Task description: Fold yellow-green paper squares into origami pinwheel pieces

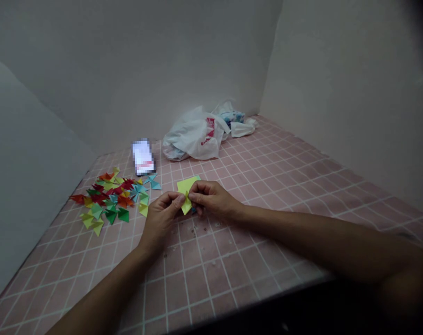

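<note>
My left hand (163,210) and my right hand (211,197) meet near the middle of the tiled surface, both closed on a small yellow folded paper (186,206). Thumbs and fingertips pinch it from either side, hiding its edges. Just behind it lies a flat yellow-green paper sheet (188,184), with a bit of blue showing at its margin. To the left of my left hand spreads a loose pile of folded paper pieces (110,211) in red, orange, yellow, green and light blue.
A phone (143,157) with a lit, blurred screen stands behind the pile. Against the back wall sit a crumpled white plastic bag (194,135) with red print and a blue-patterned bundle (232,116). Walls bound the pink tiled surface (284,186); its front edge is dark.
</note>
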Demonstrator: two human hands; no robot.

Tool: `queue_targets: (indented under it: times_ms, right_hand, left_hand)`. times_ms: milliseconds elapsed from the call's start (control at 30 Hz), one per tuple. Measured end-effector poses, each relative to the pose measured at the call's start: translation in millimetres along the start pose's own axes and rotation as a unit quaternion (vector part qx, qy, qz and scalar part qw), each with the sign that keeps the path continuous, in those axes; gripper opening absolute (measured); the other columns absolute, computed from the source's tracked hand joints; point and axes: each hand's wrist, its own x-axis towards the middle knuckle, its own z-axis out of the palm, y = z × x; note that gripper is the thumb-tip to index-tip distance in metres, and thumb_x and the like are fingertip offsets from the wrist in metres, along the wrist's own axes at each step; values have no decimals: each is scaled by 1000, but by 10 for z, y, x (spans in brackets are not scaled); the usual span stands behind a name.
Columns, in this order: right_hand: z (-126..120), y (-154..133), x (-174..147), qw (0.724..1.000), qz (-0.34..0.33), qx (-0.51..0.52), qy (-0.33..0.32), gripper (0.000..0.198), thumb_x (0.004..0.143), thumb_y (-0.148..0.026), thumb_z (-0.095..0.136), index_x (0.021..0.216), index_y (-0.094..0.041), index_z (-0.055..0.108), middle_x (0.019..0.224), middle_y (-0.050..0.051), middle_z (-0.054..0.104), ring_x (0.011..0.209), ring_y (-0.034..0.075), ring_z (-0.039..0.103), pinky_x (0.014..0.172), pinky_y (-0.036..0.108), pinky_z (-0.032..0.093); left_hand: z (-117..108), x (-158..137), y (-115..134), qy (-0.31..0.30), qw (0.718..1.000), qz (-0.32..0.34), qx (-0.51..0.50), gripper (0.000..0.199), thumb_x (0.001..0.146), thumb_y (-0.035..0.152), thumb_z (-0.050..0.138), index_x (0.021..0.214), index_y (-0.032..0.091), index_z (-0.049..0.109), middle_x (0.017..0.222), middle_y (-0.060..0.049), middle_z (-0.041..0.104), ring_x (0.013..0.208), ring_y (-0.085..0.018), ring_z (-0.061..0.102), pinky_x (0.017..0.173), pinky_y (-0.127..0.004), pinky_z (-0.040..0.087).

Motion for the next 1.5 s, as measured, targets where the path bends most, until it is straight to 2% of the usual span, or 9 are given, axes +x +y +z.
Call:
queue_targets:
  times_ms: [267, 433, 567, 767, 1033, 1233, 1367, 1500]
  right_hand:
    - [-1, -30, 1, 999, -5, -54, 3, 16, 88, -23, 60, 74, -17, 55, 55, -6, 55, 45, 7, 50, 45, 19, 38]
    - [8, -25, -16, 995, -6, -100, 26, 17, 86, -27, 60, 73, -18, 54, 59, -5, 53, 48, 8, 48, 47, 21, 36]
    - [13, -48, -37, 986, -43, -152, 46, 19, 85, -26, 61, 69, -18, 54, 62, -4, 51, 57, 9, 45, 53, 23, 34]
    - [4, -42, -32, 977, -79, -192, 49, 21, 85, -24, 59, 66, -18, 52, 64, -3, 49, 62, 10, 42, 58, 25, 33]
    - [22, -33, -59, 977, -79, -190, 50, 20, 85, -25, 59, 68, -18, 52, 62, -3, 49, 62, 11, 43, 58, 25, 33]
    - [11, -60, -61, 975, -90, -195, 52, 20, 85, -23, 59, 67, -18, 52, 64, -3, 50, 62, 11, 44, 58, 25, 34]
    - [8, -69, -65, 988, -64, -137, 24, 20, 85, -26, 60, 68, -18, 51, 63, -4, 48, 58, 9, 44, 54, 24, 35]
    - [20, -62, -65, 998, -28, -56, 6, 16, 85, -30, 62, 77, -19, 53, 62, -5, 52, 52, 9, 48, 49, 22, 38]
  left_hand:
    - [-5, -6, 8, -1, 1000, -3, 14, 31, 67, 41, 86, 77, 16, 71, 74, -1, 70, 65, -15, 66, 67, -29, 58]
    - [16, -16, 21, -2, 1000, 0, 18, 32, 66, 42, 87, 76, 17, 70, 73, -1, 70, 64, -15, 66, 68, -32, 59]
    - [7, -5, 6, 3, 999, 17, 51, 31, 67, 43, 85, 75, 17, 72, 71, 0, 68, 64, -14, 63, 63, -26, 54]
    - [19, -13, 31, 2, 994, 36, 103, 28, 73, 44, 80, 74, 17, 72, 67, 0, 65, 61, -13, 58, 59, -23, 48]
    - [27, -24, 52, 9, 987, 80, 140, 28, 72, 45, 78, 70, 18, 72, 64, 0, 63, 60, -15, 55, 59, -24, 45]
    - [0, -12, 3, -13, 995, 45, 91, 26, 75, 43, 78, 74, 18, 72, 69, 1, 64, 63, -13, 56, 60, -23, 45]
    - [-28, 14, -13, -40, 998, 19, 50, 23, 75, 39, 79, 74, 18, 71, 65, 2, 63, 58, -11, 54, 57, -22, 43]
    - [-48, 28, -22, -76, 996, 2, 43, 22, 75, 39, 79, 74, 18, 72, 66, 0, 65, 59, -14, 57, 58, -25, 45]
